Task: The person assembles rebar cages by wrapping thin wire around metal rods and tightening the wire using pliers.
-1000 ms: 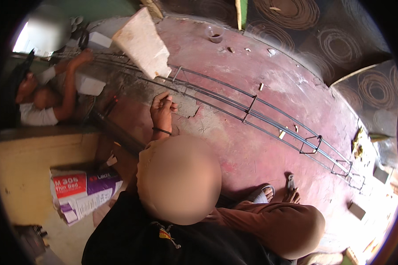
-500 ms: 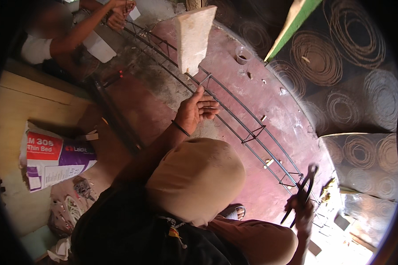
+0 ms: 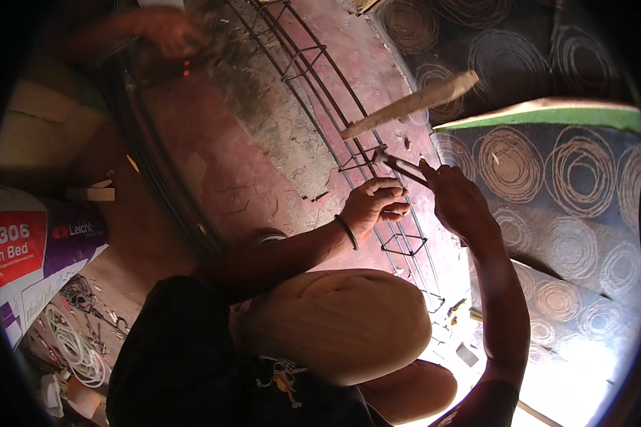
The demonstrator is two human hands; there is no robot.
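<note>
A long cage of dark steel reinforcing bars (image 3: 308, 65), with square stirrups, runs from the top middle down toward the lower right. My right hand (image 3: 457, 203) is closed round the handles of a pair of pincers (image 3: 407, 169). Its jaws are at the cage, beside a stirrup. Just below the jaws, my left hand (image 3: 377, 208) lies over the bars with its fingers curled in; what they hold, if anything, is hidden. A rough pale board (image 3: 413, 105) slants up from the cage just above the pincers.
Another person's blurred hand (image 3: 172, 32) is at the upper left. Dark rods (image 3: 146, 156) lie along the reddish floor (image 3: 235, 171). A red, white and purple bag (image 3: 46, 242) and coiled pale cable (image 3: 78, 352) are at left. Circle-patterned sheeting (image 3: 527, 171) covers the right side.
My right hand has brought the pincers up and left to the cage. My left hand has shifted right and down along the bars. The view has turned, and the other person's hands appear lower.
</note>
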